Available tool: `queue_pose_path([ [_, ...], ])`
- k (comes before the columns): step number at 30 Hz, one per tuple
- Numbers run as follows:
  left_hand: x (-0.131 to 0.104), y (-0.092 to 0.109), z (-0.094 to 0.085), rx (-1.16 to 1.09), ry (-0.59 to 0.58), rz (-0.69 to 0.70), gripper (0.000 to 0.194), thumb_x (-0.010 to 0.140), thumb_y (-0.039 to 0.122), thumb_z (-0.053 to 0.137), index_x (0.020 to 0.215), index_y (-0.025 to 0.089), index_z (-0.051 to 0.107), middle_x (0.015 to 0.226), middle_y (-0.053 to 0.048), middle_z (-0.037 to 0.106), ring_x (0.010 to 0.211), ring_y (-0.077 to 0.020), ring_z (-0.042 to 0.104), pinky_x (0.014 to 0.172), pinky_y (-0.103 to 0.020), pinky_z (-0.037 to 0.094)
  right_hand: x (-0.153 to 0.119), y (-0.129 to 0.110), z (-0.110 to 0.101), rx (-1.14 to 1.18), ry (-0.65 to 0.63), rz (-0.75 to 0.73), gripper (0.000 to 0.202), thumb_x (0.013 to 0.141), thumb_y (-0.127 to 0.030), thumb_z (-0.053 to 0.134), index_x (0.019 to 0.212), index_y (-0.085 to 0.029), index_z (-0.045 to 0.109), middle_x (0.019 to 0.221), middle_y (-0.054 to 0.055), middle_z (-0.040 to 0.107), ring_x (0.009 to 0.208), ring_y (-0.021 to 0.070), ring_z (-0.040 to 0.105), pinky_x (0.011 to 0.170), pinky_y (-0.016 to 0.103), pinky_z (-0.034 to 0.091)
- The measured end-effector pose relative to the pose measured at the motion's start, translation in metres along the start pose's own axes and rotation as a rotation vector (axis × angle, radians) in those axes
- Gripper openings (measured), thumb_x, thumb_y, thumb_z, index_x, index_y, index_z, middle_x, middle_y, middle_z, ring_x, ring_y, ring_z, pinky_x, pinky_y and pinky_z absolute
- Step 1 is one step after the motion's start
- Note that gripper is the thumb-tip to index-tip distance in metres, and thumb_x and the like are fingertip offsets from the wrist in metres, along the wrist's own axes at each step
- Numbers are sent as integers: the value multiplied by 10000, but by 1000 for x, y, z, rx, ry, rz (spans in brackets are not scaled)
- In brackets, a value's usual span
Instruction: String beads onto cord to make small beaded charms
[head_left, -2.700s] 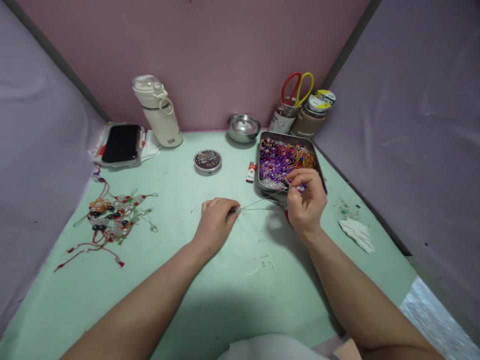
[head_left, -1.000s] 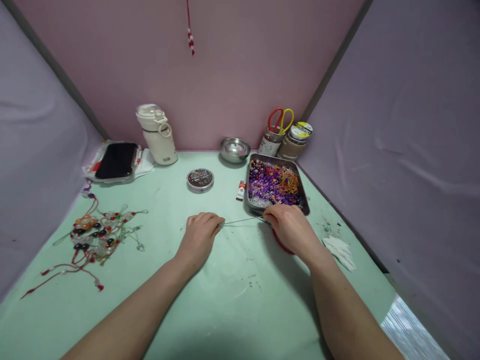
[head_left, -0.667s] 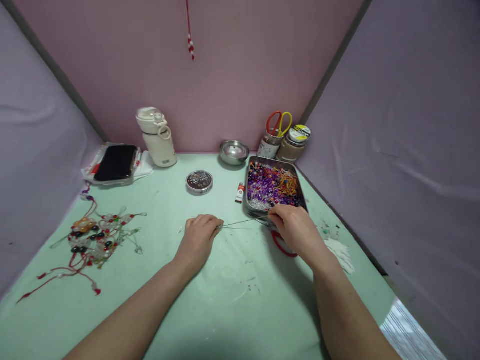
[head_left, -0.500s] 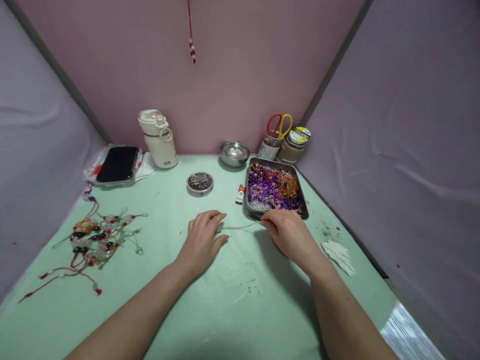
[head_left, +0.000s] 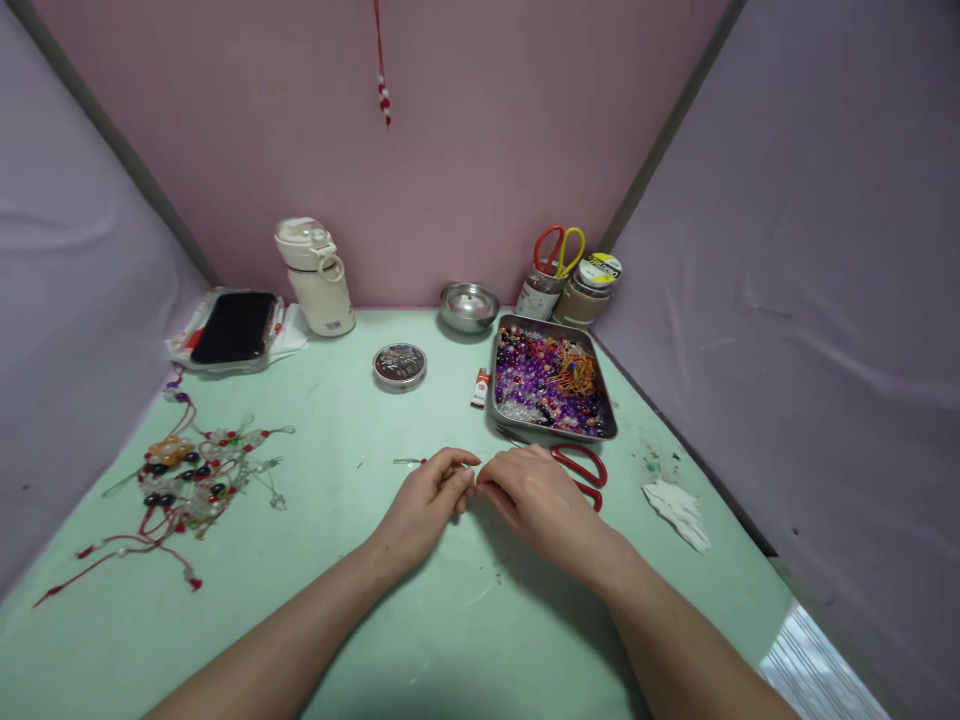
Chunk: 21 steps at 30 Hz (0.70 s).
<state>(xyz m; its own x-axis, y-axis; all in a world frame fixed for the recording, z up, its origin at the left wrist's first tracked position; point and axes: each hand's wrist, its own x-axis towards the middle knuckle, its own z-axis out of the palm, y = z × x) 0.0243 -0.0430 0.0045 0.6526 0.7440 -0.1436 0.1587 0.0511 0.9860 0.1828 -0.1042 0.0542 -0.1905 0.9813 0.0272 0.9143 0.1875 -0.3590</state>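
My left hand is closed in a pinch at the middle of the table. Out past its fingers, on the left, pokes a thin beaded cord with a greenish looped end and a red bead. Fingertip to fingertip with it, my right hand is also pinched. What lies between its fingers is too small and hidden to make out. Red-handled scissors lie on the table just right of my right hand, their blades partly covered by it.
Ahead stands a metal tray of beads and thread, beside a lighter. Farther back are a round tin, a steel bowl, a bottle and jars. Beaded strings lie left; a white glove lies right.
My right hand has come left and nearer, away from the tray, and the red scissors now show. My left hand has shifted right and nearer, so the two hands meet.
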Motion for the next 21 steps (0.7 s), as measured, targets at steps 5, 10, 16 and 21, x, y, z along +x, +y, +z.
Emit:
queue_pose_path([
  [5, 1, 0, 0, 138, 45, 45, 142, 862, 289, 517, 875, 177, 603, 756, 3, 601, 695, -135, 526, 650, -266, 409, -1, 3, 3, -19, -2, 31, 214, 940, -209, 478, 796, -171, 632, 774, 29, 670, 726, 155, 561, 719, 298, 322],
  [10, 1, 1, -1, 247, 67, 94, 116, 835, 249, 544, 830, 180, 636, 779, -7, 644, 730, -149, 559, 693, -279, 424, -1, 2, 0, -10, -29, 62, 201, 935, -204, 480, 813, -175, 638, 800, 35, 680, 748, 160, 571, 727, 302, 326],
  [16, 1, 2, -4, 382, 73, 218, 111, 831, 201, 554, 800, 189, 659, 761, -2, 648, 717, -141, 558, 690, -272, 415, 1, 4, -2, -4, -28, 67, 199, 930, -182, 476, 790, -181, 618, 776, 17, 672, 727, 148, 562, 708, 293, 322],
  [21, 1, 2, -5, 412, 81, 266, 125, 839, 188, 547, 779, 191, 657, 732, 2, 630, 691, -132, 542, 674, -265, 405, 1, 5, -3, 16, -47, 62, 193, 929, -197, 486, 810, -187, 637, 798, 22, 687, 740, 153, 588, 698, 287, 337],
])
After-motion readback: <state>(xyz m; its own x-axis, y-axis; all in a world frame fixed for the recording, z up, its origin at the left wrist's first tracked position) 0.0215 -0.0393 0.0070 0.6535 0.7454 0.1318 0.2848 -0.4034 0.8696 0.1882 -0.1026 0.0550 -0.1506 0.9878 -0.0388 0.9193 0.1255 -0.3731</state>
